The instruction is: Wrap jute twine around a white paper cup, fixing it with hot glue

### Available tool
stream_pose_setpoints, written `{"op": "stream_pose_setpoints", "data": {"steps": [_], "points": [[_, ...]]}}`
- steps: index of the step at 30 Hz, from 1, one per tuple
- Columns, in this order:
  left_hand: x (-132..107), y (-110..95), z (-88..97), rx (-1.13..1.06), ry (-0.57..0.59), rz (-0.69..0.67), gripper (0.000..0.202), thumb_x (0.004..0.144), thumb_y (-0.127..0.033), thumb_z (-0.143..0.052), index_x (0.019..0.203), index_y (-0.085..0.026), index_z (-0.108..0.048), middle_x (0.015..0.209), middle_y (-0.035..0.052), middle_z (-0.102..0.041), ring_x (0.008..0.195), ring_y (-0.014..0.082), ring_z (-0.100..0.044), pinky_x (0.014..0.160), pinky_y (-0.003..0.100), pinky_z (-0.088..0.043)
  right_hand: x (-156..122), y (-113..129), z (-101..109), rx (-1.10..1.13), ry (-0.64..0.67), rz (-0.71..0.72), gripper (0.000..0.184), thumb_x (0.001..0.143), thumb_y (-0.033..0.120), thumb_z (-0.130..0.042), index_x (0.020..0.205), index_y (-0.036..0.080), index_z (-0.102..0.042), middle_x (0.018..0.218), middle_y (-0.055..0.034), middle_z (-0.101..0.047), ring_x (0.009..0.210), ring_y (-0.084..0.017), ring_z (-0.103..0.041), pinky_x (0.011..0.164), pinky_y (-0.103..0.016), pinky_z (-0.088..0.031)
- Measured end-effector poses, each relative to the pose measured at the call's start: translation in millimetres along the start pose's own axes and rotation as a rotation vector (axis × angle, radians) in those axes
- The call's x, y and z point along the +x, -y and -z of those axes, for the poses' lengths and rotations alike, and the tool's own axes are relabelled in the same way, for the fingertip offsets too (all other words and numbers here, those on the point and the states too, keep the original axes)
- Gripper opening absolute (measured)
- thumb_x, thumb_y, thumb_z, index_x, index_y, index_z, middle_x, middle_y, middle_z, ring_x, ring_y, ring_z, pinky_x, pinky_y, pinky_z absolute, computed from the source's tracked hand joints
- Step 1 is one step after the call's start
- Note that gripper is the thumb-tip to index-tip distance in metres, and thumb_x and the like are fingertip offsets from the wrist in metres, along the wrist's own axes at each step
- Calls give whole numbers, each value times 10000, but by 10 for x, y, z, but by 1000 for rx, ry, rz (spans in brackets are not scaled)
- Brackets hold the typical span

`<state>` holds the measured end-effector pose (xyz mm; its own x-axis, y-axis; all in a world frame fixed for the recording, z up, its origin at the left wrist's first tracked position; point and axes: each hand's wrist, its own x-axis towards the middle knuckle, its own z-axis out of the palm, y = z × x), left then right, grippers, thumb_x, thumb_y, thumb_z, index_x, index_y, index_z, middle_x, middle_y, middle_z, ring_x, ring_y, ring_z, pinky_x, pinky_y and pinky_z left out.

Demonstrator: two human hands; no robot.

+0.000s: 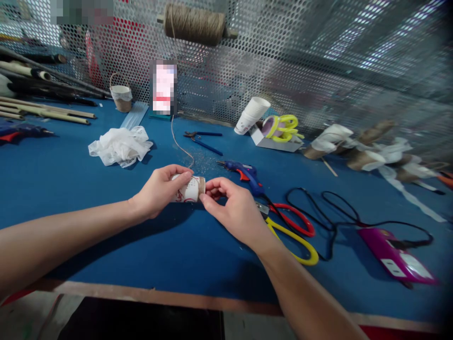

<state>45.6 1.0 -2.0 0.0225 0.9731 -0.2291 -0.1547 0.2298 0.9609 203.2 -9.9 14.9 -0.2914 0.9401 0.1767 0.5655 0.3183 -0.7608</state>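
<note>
A white paper cup (191, 191) with printed marks lies sideways between my hands, low over the blue table. Brown twine is wound around its right end. My left hand (164, 189) is closed around the cup's left part, thumb on top. At the other end, the fingers of my right hand (230, 200) pinch at the twine-wrapped rim. A strand of twine (174, 134) runs from the cup up toward the spool (194, 24) mounted on the mesh. Just beyond my right hand lies a blue glue gun (244, 172).
Scissors (293, 236) with red and yellow handles lie right of my right hand, near a cable and a purple power strip (394, 255). Pliers (203, 139), stacked cups (253, 115) and crumpled white lace (122, 146) lie farther back. A twine-wrapped basket (122, 98) stands by the mesh.
</note>
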Motion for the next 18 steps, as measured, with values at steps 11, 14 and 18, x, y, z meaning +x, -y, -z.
{"op": "stream_pose_setpoints", "data": {"steps": [11,14,18], "points": [[-27,-44,-23,9,-6,19,120,809,-227,-602,856,-118,-620,646,-13,-613,507,74,-534,476,180,-424,-22,-4,-46,-90,-57,41,90,707,134,-594,767,193,-561,682,-6,-642,611,-140,-591,610,-280,-481],[-14,-19,-18,19,-13,2,134,800,-233,-601,856,-113,-619,668,-9,-614,532,77,-538,494,183,-430,-15,-18,-39,-92,-58,45,89,704,136,-593,765,193,-562,679,-3,-641,610,-138,-590,611,-279,-481],[-9,5,-6,32,22,-51,172,786,-261,-605,877,-116,-615,695,-7,-614,567,85,-547,517,189,-439,0,-22,-9,9,-23,22,38,730,197,-589,753,193,-559,676,-4,-645,613,-136,-598,590,-264,-488]]}}
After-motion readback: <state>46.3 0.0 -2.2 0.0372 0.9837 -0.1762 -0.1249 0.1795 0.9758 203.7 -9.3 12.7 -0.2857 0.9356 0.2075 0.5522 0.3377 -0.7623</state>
